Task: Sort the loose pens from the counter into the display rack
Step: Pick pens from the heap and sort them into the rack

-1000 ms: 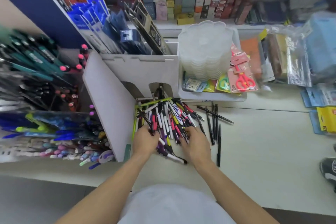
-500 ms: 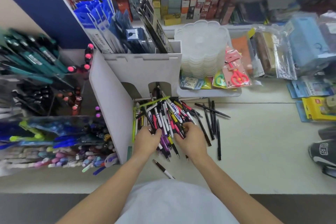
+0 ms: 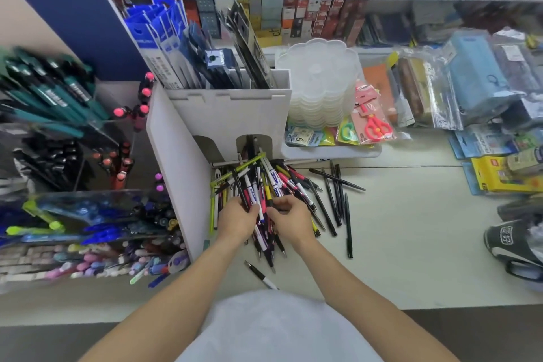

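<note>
A heap of loose pens [image 3: 266, 182], black, white, pink and yellow, lies on the pale counter [image 3: 411, 244] beside the white side panel of the display rack [image 3: 173, 161]. My left hand [image 3: 236, 219] and my right hand [image 3: 289, 217] are in the near side of the heap, close together, each with fingers curled round a bunch of pens. The lower ends of the gripped pens stick out toward me below the hands. A single black and white pen [image 3: 260, 275] lies apart nearer to me. The rack's tiers on the left hold many teal, black, blue and pastel pens.
Several thin black pens [image 3: 335, 194] lie spread right of the heap. A white tray [image 3: 329, 151] with stacked clear plastic dishes and packaged scissors stands behind. Bagged goods and yellow packs [image 3: 505, 173] sit at right; a dark shoe [image 3: 511, 244] sits at the counter's right edge.
My hands have drawn closer together, gathering pens into a bunch between them. One black and white pen now lies alone nearer to me.
</note>
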{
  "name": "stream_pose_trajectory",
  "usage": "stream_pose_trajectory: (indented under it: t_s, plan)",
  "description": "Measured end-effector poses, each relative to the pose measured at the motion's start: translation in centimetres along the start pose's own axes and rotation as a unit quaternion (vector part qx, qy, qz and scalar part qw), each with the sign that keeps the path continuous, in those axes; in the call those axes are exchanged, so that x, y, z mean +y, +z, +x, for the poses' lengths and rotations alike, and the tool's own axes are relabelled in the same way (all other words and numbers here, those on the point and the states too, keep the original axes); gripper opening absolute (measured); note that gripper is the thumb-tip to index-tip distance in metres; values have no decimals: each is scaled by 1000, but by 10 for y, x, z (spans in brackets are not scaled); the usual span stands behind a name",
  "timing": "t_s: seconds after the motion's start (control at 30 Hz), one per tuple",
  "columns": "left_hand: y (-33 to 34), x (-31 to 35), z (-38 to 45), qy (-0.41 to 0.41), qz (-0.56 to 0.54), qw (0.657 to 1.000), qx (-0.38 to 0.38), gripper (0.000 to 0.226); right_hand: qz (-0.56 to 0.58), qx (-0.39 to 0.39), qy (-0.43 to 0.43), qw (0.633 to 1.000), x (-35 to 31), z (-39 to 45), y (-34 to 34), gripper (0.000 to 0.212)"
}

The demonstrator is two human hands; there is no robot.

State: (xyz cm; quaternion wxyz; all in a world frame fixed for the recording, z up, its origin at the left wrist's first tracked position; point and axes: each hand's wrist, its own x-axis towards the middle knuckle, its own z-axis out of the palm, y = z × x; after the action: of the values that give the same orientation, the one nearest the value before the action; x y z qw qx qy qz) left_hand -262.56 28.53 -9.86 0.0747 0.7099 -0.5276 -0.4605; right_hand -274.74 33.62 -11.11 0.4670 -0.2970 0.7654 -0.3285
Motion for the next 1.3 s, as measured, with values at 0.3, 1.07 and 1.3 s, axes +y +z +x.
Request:
stream_pose_trajectory:
  t_s: [0.3,1.07,1.3]
  plan:
    - [-7,-13,-5,2,-11,995,-104,37,75,-34,67,994,7,-7,5,18]
    - [-6,-9,-20,67,-135,977,-149,47,20,-54,-111,992,7,-46,0,21]
    - [2,-11,-18,73,-190,956,-210,31,-24,-44,-88,995,11,-44,-13,5]
